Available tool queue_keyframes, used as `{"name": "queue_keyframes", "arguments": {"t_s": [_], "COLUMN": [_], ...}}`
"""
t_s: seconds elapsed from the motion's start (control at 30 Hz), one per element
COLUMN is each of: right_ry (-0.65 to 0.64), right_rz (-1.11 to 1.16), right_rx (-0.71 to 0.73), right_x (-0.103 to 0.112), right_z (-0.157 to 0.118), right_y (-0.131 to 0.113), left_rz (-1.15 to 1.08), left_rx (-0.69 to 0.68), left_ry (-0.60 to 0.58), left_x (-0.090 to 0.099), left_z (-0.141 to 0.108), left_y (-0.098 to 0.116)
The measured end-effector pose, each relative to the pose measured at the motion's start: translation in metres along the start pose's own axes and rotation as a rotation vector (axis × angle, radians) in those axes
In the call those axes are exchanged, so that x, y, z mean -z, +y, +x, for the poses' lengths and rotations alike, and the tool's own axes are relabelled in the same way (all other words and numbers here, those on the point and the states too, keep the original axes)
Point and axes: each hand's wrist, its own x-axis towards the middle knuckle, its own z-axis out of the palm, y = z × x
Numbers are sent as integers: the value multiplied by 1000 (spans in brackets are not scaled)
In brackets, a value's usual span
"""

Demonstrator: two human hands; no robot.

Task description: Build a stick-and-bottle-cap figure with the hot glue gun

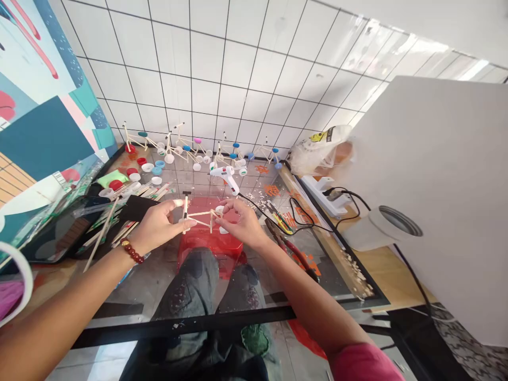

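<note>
Between my two hands is a small bicycle frame (200, 214) built from thin pale wooden sticks, with a dark crossbar at its front top. My left hand (156, 225) pinches the front upright stick between thumb and fingers. At the rear end, my right hand (243, 222) has its thumb and fingers closed on the sticks; its fingertips partly hide the joint there. White round caps lie close to the right fingertips, and whether they touch the frame I cannot tell. Just beyond the hands a white glue gun (225, 175) lies on the glass table (254, 288).
Several similar stick bicycles (186, 148) with coloured seats stand along the tiled wall. Loose bottle caps (147, 167) and wooden sticks lie at left. Red-handled pliers (296, 251), a black cable (304, 214), a power strip (325, 196) and a beige cylinder (371, 230) are at right.
</note>
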Motion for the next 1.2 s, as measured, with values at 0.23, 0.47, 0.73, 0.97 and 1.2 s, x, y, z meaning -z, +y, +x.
{"name": "queue_keyframes", "arguments": {"t_s": [0.23, 0.47, 0.73, 0.97, 1.2], "right_ry": [-24, -54, -96, -108, -108], "right_rz": [-106, -199, -152, -130, -195], "right_rx": [161, 247, 238, 173, 184], "right_x": [-5, -6, -4, -3, -3], "right_z": [1, -3, -3, -2, -2], "right_y": [-1, 5, 1, -3, 1], "left_rz": [-84, -219, -334, -363, -362], "left_rx": [-62, -191, -172, -80, -83], "left_ry": [-29, -22, -24, -45, -57], "left_x": [-8, -18, -22, -21, -20], "left_z": [9, 15, 9, 6, 4], "left_y": [-2, -8, -3, 1, 3]}}
